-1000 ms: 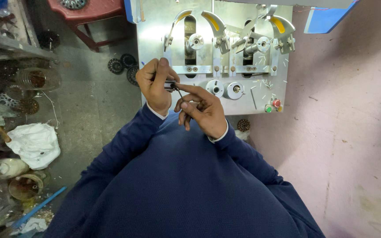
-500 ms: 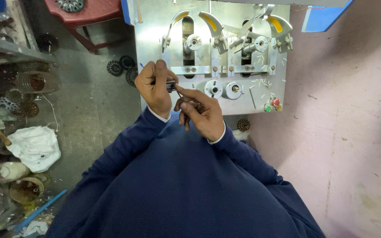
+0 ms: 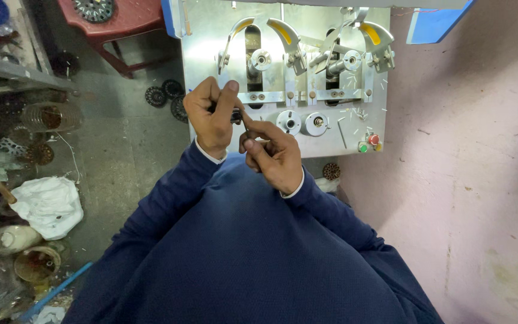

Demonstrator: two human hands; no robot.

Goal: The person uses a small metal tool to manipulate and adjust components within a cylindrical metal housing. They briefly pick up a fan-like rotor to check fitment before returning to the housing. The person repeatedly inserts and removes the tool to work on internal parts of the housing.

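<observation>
Fitting step in hand, judged from pose. Left hand (image 3: pixel 212 114) fisted tight around small dark part (image 3: pixel 235 116), held just in front of metal machine plate (image 3: pixel 211 36), below its slotted fixtures. Right hand (image 3: pixel 276 154) pinching thin rod-like tool (image 3: pixel 245 123) between thumb and fingers, tip touching dark part. Exact engagement too small to tell. Next move likely calls for steady left grip, fine alignment of tool tip, small controlled force.
</observation>
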